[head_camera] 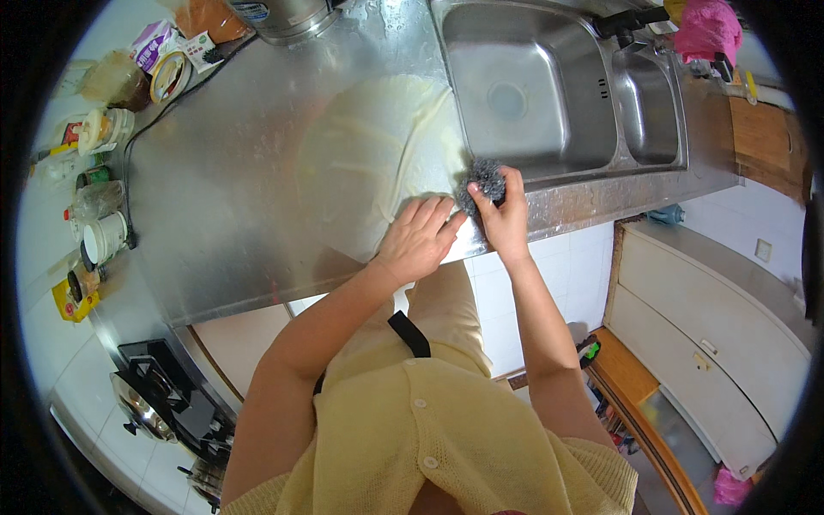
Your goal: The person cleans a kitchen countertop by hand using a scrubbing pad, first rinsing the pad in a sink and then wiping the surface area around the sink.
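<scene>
A pale, translucent round sheet [360, 148] lies on the stainless steel counter [219, 187], with raised folds running through its right half. My left hand [421, 235] rests palm down on the near edge of this sheet, fingers stretched forward. Just right of it, my right hand [505, 212] grips a steel wool scrubber [484, 181] between thumb and fingers. The scrubber touches the sheet's right edge, close to the near left corner of the sink [508, 103]. What lies under my left palm is hidden.
A black faucet [627, 24] and a pink cloth [708, 29] are at the far right of the double sink. Jars and packets [106, 235] line the counter's left side, along a black cable [127, 167]. A gas stove [161, 380] with a lidded pot [138, 405] stands lower left.
</scene>
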A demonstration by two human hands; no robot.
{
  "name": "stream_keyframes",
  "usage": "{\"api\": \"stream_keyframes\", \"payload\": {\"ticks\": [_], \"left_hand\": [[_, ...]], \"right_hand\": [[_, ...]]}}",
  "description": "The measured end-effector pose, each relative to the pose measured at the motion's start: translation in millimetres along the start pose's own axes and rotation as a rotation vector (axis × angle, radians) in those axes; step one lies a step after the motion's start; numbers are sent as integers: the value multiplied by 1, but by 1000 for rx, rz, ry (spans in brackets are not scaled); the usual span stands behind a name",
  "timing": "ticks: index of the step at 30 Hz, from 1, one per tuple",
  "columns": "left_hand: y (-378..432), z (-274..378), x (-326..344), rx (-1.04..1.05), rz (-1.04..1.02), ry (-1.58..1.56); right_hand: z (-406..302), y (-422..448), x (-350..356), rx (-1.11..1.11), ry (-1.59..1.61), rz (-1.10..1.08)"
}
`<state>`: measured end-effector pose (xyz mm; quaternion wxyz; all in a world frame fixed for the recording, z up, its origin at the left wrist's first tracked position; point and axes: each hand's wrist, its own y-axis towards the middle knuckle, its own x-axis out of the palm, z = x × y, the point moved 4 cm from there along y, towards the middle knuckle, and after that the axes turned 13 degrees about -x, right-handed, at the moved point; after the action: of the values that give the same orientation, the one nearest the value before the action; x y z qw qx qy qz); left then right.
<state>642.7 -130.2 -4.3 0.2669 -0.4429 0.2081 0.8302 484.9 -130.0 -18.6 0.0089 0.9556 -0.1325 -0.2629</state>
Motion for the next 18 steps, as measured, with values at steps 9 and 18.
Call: {"api": "stream_keyframes", "payload": {"ticks": [9,18], "left_hand": [[-10,3,13,12,-36,43],[-10,-3,9,10,-61,24]], "right_hand": [[-7,22,12,-218,-290,-188],[-3,6,1,-220,-224,-228]]}}
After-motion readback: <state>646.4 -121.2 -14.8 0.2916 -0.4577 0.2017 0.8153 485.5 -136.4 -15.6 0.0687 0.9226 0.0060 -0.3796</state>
